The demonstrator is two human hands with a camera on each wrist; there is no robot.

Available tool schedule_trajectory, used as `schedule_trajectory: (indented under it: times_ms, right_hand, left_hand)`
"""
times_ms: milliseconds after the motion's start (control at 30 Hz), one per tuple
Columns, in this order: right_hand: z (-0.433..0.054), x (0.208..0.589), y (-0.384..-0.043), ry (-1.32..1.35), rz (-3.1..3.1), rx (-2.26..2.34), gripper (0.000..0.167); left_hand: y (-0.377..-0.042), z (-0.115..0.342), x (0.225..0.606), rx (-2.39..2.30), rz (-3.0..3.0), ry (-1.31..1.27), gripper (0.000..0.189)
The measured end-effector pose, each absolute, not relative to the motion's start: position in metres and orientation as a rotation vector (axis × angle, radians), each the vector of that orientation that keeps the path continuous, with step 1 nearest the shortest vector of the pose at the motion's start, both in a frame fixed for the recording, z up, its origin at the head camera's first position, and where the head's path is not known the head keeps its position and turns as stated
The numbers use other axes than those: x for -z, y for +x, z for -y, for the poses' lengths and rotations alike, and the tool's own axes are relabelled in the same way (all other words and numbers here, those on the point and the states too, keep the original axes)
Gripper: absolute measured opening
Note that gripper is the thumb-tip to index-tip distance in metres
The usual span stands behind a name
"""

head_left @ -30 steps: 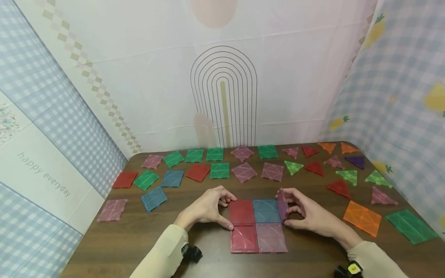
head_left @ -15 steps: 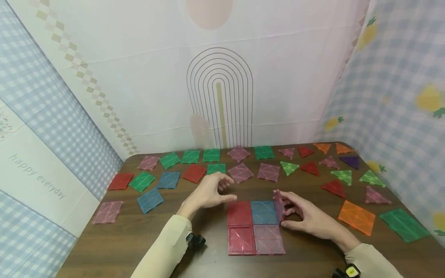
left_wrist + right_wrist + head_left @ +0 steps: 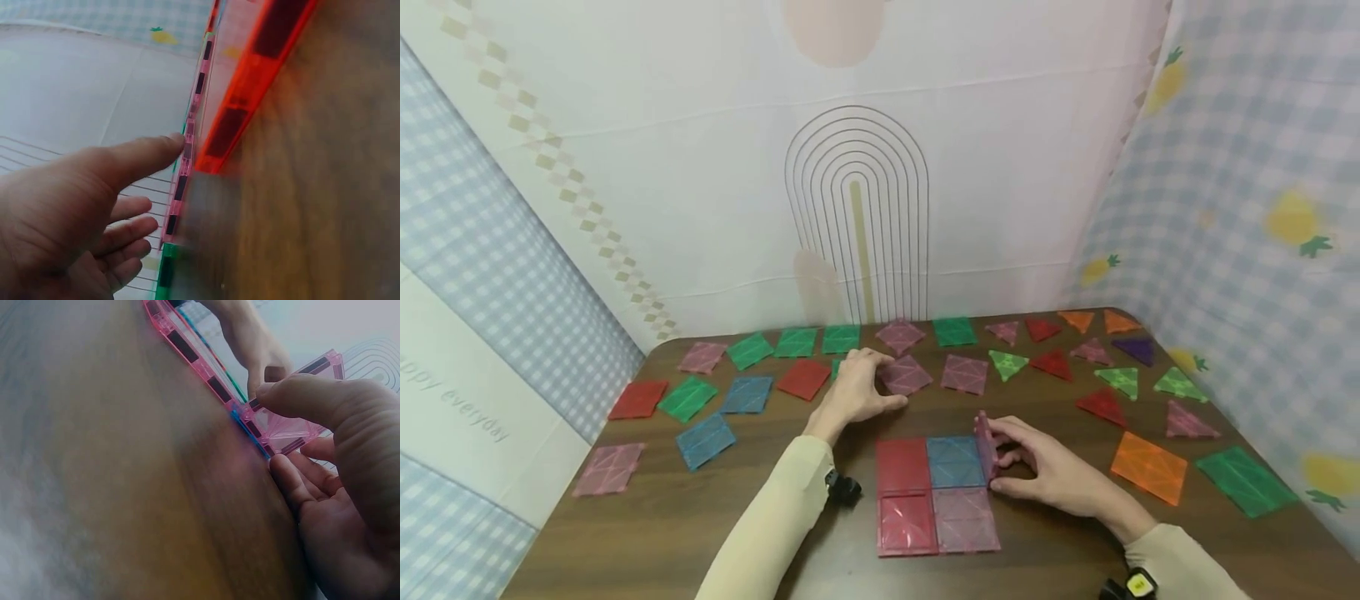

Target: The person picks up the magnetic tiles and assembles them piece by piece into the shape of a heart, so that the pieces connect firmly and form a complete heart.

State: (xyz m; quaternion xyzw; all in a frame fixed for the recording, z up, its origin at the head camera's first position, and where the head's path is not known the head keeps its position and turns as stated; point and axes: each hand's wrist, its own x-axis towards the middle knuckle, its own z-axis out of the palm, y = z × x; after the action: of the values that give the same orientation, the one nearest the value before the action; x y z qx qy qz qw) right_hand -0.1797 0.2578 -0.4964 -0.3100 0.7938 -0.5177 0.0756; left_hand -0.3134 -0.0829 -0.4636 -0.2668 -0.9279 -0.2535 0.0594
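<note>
My left hand [image 3: 856, 387] reaches over a flat pink square magnetic tile [image 3: 912, 377], thumb and fingers spread at its near left. In the left wrist view the thumb tip [image 3: 175, 145] overlaps a pink tile's edge; contact is unclear. My right hand [image 3: 1048, 471] pinches another pink tile [image 3: 985, 448], stood upright along the right edge of a blue square tile [image 3: 953, 460]. This blue tile forms a two-by-two block with a red tile [image 3: 902, 464], a second red tile [image 3: 907, 523] and a light pink tile [image 3: 966, 522].
Behind the block lie several flat square tiles, such as a red one [image 3: 803, 379] and a green one [image 3: 955, 331]. Several triangles, including a lime one [image 3: 1007, 364], lie back right. An orange square [image 3: 1150, 467] and a green rectangle [image 3: 1247, 481] lie right on the wooden table [image 3: 685, 542].
My left hand has left the block's left edge and moved away from me to the flat pink tile. The right hand stays on the upright pink tile. The head view has shifted slightly.
</note>
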Motion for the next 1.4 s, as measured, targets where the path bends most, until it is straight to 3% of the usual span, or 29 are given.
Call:
schedule_trajectory:
  times_ms: [333, 900, 1400]
  right_hand:
    - [-0.258, 0.495, -0.181, -0.898, -2.387, 1.541, 0.081]
    - [-0.257, 0.496, -0.18, -0.92, -2.387, 1.565, 0.078]
    - [-0.255, 0.494, -0.179, -0.945, -2.453, 1.524, 0.074]
  left_hand:
    - [-0.322, 0.087, 0.472, 0.784, 2.816, -0.856, 0.065]
    - [-0.301, 0.094, 0.461, 0.945, 2.74, -1.15, 0.03]
    - [-0.278, 0.078, 0.451, 1.239, 2.81, -1.372, 0.034]
